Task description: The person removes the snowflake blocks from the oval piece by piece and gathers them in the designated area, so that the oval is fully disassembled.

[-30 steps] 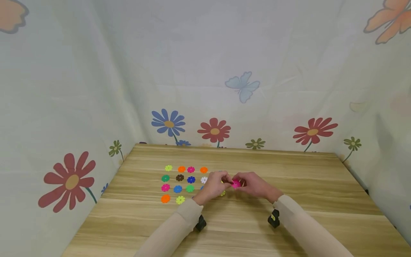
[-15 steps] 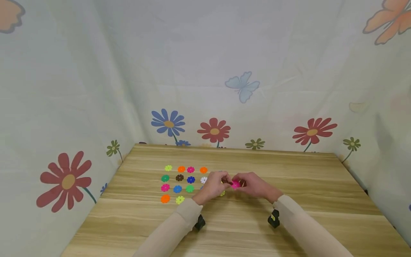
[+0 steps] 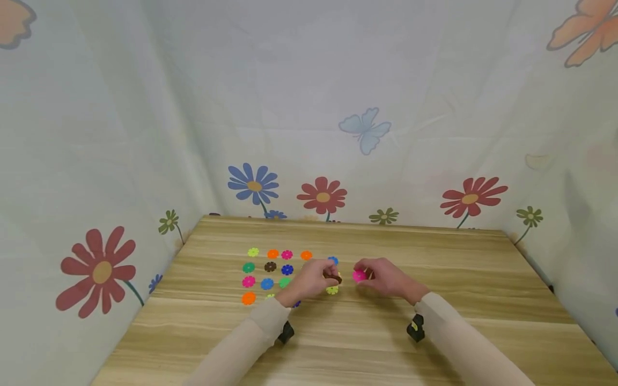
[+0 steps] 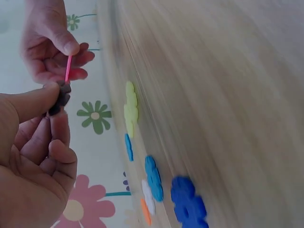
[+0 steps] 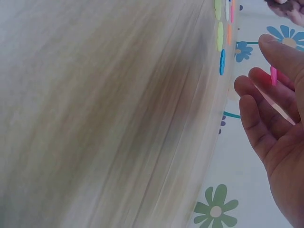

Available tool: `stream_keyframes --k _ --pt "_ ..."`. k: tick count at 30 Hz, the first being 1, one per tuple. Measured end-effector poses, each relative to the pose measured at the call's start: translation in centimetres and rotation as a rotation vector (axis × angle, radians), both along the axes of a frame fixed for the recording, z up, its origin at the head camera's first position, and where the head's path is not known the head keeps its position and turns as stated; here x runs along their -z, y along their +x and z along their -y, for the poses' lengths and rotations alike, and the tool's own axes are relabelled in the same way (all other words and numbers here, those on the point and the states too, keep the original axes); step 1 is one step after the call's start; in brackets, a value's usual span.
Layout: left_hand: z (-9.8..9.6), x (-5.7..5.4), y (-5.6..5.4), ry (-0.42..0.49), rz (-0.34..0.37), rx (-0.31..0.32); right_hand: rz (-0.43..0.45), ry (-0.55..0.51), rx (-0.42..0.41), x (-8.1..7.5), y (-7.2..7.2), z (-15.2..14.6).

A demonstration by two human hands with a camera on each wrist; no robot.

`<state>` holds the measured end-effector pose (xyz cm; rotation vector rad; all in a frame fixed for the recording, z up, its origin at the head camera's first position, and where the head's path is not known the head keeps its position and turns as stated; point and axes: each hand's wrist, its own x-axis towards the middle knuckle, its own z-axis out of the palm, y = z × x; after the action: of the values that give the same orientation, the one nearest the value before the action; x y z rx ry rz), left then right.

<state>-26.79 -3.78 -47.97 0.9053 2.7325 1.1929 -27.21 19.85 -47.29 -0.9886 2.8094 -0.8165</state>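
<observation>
My left hand (image 3: pixel 309 280) pinches a dark brown flower-shaped disc (image 3: pixel 337 279) between thumb and fingers, above the table. Facing it, my right hand (image 3: pixel 384 276) holds a pink flower-shaped disc (image 3: pixel 359 275) by its edge. In the head view a small gap separates the two discs. The left wrist view catches the pink disc (image 4: pixel 69 68) edge-on, close to the brown disc (image 4: pixel 60 98). Part of the pink disc (image 5: pixel 273 76) shows between thumb and fingers in the right wrist view.
Flower discs in several colours lie in rows on the wooden table (image 3: pixel 458 273), left of the hands; an orange disc (image 3: pixel 248 298) sits at the near left corner. A yellow disc (image 3: pixel 332 290) and a blue disc (image 3: pixel 332 260) lie near the left hand. Patterned cloth (image 3: pixel 299 96) surrounds the table.
The hands were together, with the brown and pink discs close or touching. Now the left hand has drawn left with the brown disc, and the right hand has shifted slightly right with the pink one.
</observation>
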Motion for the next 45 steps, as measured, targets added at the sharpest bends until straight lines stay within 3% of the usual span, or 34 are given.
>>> stream_keyframes --k 8,15,21,31,39,45 --pt "2.3 -0.5 0.4 -0.015 0.052 0.004 0.023 0.021 0.017 0.1 -0.2 -0.2" --pt "3.9 -0.4 1.1 -0.090 0.062 0.027 0.049 0.025 0.039 0.1 -0.1 -0.3" --pt "4.6 -0.2 1.3 -0.158 0.063 0.075 0.046 0.022 0.048 0.3 0.0 -0.7" --pt "4.9 -0.1 2.0 -0.191 0.170 0.172 0.053 0.012 0.062 0.4 -0.1 -1.3" --pt "4.6 0.5 2.1 -0.272 0.140 0.189 0.060 0.023 0.068 0.5 -0.1 -1.6" --pt "4.6 1.0 2.0 -0.317 0.064 0.208 0.065 0.020 0.072 0.6 -0.2 -1.9"
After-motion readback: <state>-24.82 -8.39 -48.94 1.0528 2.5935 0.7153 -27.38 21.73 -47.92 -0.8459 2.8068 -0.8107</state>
